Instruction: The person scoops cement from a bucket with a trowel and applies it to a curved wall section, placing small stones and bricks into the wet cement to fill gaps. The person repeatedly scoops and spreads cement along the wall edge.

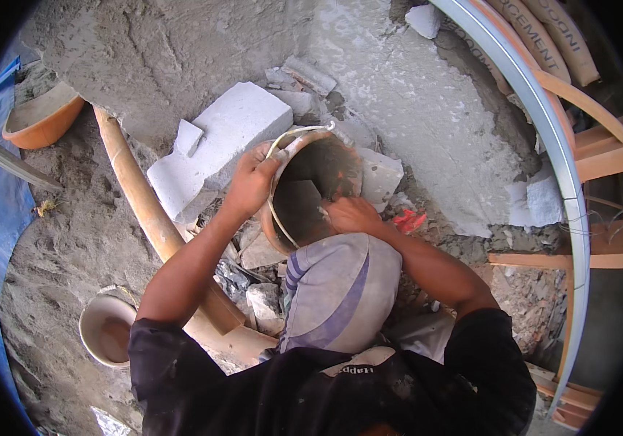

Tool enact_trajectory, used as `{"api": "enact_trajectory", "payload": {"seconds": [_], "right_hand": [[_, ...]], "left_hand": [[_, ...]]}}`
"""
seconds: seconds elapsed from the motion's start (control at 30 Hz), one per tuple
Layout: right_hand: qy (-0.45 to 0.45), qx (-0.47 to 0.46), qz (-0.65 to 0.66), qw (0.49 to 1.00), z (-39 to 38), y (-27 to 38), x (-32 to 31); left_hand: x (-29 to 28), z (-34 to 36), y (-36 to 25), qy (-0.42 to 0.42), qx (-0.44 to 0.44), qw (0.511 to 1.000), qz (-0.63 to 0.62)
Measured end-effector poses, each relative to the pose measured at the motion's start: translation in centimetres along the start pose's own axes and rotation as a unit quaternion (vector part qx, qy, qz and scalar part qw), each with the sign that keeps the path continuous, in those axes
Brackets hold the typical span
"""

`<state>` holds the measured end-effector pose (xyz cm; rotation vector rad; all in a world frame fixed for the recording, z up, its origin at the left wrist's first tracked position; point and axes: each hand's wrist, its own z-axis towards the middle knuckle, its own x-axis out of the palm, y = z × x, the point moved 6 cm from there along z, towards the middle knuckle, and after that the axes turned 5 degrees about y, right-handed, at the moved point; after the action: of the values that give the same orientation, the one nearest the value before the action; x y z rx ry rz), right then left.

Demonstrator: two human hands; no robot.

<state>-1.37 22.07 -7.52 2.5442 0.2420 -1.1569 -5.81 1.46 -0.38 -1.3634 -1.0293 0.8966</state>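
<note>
An orange-brown bucket [349, 168], caked with grey dirt inside, lies tilted with its mouth toward me. Its pale bail handle [276, 211] hangs across the left side of the opening. My left hand [255, 178] grips the bucket's upper left rim, with the handle by its fingers. Reaching into the mouth at the lower right, my right hand [351, 216] has its fingers curled and partly hidden. Beside those fingers a flat, dark grey angular shape [301, 200] shows inside; I cannot tell whether it is a tool held in that hand. My bent knee is just below the bucket.
White lightweight blocks [242, 120] and rubble lie behind the bucket. A bamboo pole [133, 185] slants along the left, near an orange basin [44, 120] and a pale bucket [106, 330]. At right, a curved metal strip [579, 218] stands before timber [605, 160] and stacked sacks [536, 43].
</note>
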Motion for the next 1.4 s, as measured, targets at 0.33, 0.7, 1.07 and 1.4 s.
{"api": "enact_trajectory", "payload": {"seconds": [0.33, 0.7, 1.07, 1.4], "right_hand": [[0.031, -0.099, 0.346, 0.932, -2.9, -1.2, -1.6], [0.055, 0.012, 0.457, 0.888, -14.3, -6.6, -11.6], [-0.141, -0.171, 0.758, 0.614, -6.8, -9.7, -24.7], [-0.263, -0.019, 0.592, 0.762, -5.6, -10.3, -20.8]], "left_hand": [[-0.1, -0.4, -0.5, -0.008, -0.014, 0.998, -0.057], [-1.9, -0.3, 0.5, -0.013, -0.023, 0.994, -0.107], [-1.5, 0.3, 0.6, -0.001, -0.015, 0.993, -0.113], [-2.0, -0.1, 1.0, -0.012, -0.021, 0.994, -0.102]]}}
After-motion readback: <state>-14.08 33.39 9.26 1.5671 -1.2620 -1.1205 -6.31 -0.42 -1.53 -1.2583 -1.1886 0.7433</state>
